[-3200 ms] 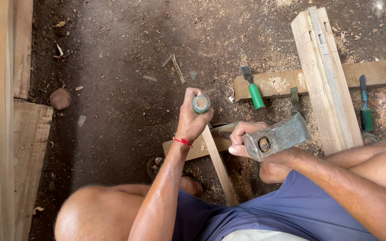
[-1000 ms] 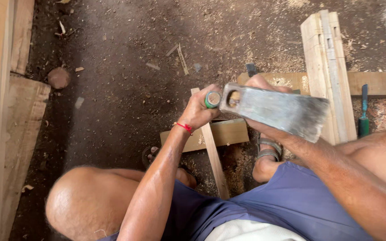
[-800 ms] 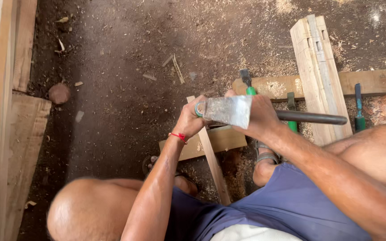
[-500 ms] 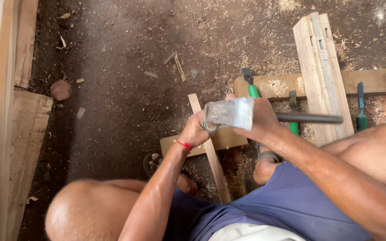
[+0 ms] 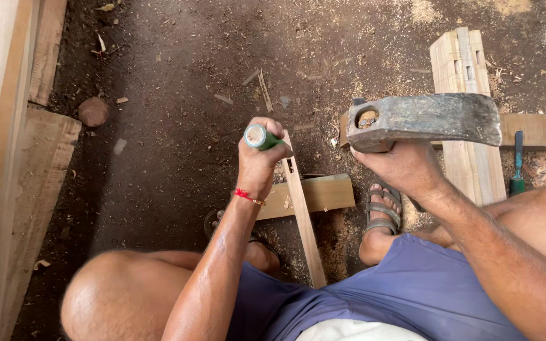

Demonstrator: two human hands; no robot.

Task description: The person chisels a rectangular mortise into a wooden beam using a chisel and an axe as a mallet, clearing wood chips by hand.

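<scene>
My left hand (image 5: pixel 258 161) is closed around a green-handled chisel (image 5: pixel 258 136), held upright over a narrow wooden slat (image 5: pixel 303 221) with a slot cut near its top. The slat lies across a short wooden block (image 5: pixel 323 192). My right hand (image 5: pixel 399 165) grips a grey steel axe head (image 5: pixel 421 120) from below, raised to the right of the chisel, its blade pointing right. My sandalled foot (image 5: pixel 382 215) rests beside the block, on the dirt.
A slotted wooden post (image 5: pixel 466 82) crosses a plank (image 5: pixel 541 129) at the right, with a second green-handled chisel (image 5: pixel 517 165) next to it. Planks (image 5: pixel 7 158) line the left edge. A round wooden knob (image 5: pixel 93 111) and wood chips lie on the dirt floor.
The axe head was down against the top of the chisel half a second ago; now my right hand has lifted it up and to the right. My left hand keeps the chisel on the slat.
</scene>
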